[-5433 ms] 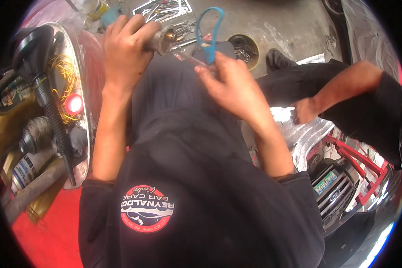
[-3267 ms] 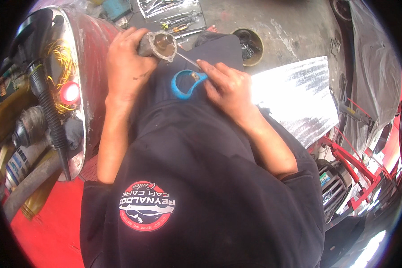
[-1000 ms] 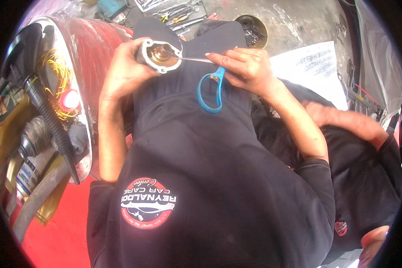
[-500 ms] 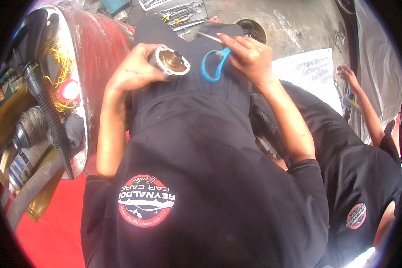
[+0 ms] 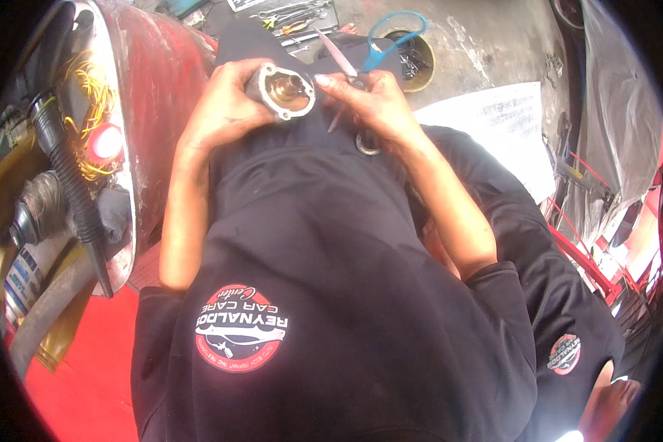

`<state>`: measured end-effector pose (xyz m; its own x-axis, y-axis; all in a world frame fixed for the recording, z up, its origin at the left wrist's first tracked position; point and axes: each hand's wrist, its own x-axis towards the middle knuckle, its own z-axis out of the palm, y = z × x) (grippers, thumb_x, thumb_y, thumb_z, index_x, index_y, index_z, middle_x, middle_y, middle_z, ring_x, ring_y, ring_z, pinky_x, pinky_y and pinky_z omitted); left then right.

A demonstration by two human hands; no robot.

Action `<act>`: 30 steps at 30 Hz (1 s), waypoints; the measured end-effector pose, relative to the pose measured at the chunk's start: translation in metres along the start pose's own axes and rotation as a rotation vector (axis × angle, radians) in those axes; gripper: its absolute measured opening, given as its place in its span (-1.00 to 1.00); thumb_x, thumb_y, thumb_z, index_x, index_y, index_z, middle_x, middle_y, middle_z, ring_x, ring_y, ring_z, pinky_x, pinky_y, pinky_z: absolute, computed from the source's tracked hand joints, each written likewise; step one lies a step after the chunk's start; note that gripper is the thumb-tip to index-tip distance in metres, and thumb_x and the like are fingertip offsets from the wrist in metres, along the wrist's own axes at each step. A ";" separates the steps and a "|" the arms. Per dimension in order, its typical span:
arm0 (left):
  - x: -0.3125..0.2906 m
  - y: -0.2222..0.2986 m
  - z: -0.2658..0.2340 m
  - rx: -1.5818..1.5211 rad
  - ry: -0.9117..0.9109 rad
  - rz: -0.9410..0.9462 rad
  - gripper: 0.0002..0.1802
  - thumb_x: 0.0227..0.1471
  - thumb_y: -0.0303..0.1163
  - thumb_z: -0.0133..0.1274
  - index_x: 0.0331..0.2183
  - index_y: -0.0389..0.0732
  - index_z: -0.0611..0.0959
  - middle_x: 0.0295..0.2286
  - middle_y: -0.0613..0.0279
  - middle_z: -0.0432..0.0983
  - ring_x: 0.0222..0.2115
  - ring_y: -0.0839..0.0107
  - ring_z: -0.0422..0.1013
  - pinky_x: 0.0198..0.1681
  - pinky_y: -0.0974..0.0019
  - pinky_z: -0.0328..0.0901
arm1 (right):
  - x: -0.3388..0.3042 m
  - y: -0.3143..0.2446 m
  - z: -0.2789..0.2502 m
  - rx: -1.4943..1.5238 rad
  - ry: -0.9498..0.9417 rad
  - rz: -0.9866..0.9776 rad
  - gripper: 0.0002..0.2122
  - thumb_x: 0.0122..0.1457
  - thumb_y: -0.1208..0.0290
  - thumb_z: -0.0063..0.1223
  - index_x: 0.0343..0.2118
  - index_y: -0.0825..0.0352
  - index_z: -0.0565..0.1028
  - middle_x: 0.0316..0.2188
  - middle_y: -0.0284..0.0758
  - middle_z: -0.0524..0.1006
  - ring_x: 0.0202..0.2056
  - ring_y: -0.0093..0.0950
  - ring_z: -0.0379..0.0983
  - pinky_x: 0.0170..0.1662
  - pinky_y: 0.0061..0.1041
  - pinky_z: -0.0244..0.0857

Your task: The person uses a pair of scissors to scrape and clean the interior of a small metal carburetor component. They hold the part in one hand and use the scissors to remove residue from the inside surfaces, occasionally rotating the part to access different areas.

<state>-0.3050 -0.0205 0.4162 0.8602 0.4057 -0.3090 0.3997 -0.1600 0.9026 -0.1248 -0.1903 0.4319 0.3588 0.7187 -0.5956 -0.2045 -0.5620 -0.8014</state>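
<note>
My left hand [image 5: 225, 103] is closed round a hollow metal housing [image 5: 269, 71]. Its pale flanged rim has bolt-hole lugs and faces up, showing a brownish inside with a small round metal part. Close to the housing's right side, my right hand [image 5: 379, 103] grips a pair of scissors around the middle. Their blue handle loop [image 5: 422, 27] sticks out above the hand, and one blade [image 5: 337, 53] points up and left. Another pointed blade shows below the fingers. A grey ring [image 5: 368, 143] hangs under the hand, probably the other handle loop.
Wrenches and pliers [image 5: 298, 20] lie on the floor ahead, beside a round container [image 5: 422, 70] of small parts. A co-worker in black [image 5: 508, 199] is close on my right, near a white sheet [image 5: 493, 121]. At left, a red panel [image 5: 162, 96] borders a black hose [image 5: 74, 169] and yellow wires.
My right hand has moved left towards the housing and turned the scissors, so the blue loop now points up and the blades are spread. The co-worker's outstretched arm has left its place at right.
</note>
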 end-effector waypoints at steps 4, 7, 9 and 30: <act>-0.001 0.011 0.002 0.129 0.121 0.057 -0.65 -0.25 -0.49 0.41 -0.35 -0.31 0.63 -0.47 0.28 0.57 -0.35 0.64 0.41 -0.20 0.35 0.38 | 0.006 -0.010 0.007 0.035 -0.107 0.049 -0.76 0.16 0.25 0.41 -0.26 0.33 0.73 -0.51 -0.48 0.61 -0.58 -0.77 0.34 -0.53 -0.65 0.18; 0.000 0.010 0.004 0.171 0.175 0.069 -0.64 -0.25 -0.49 0.41 -0.34 -0.31 0.63 -0.47 0.26 0.58 -0.35 0.62 0.42 -0.20 0.34 0.38 | 0.011 -0.003 0.010 0.046 0.016 -0.027 -0.78 0.15 0.31 0.40 -0.25 0.36 0.73 -0.49 -0.46 0.63 -0.56 -0.76 0.37 -0.49 -0.64 0.23; 0.001 0.007 0.007 0.159 0.198 0.035 -0.64 -0.25 -0.49 0.40 -0.33 -0.32 0.64 -0.46 0.23 0.59 -0.36 0.61 0.43 -0.20 0.34 0.39 | 0.010 -0.004 0.013 0.016 0.071 -0.086 -0.77 0.15 0.32 0.40 -0.25 0.38 0.72 -0.49 -0.44 0.64 -0.54 -0.72 0.41 -0.47 -0.61 0.28; 0.002 -0.009 0.015 0.028 0.080 -0.001 -0.69 -0.19 -0.51 0.40 -0.33 -0.28 0.66 -0.44 0.41 0.60 -0.32 0.69 0.40 -0.17 0.39 0.38 | 0.049 -0.007 -0.018 -0.357 0.256 -0.445 -0.77 0.16 0.24 0.38 -0.28 0.33 0.73 -0.63 -0.41 0.62 -0.61 -0.69 0.42 -0.52 -0.52 0.29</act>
<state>-0.3016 -0.0318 0.4029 0.8320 0.4766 -0.2838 0.4100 -0.1838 0.8934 -0.0899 -0.1587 0.4092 0.5552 0.8195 -0.1420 0.3155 -0.3655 -0.8757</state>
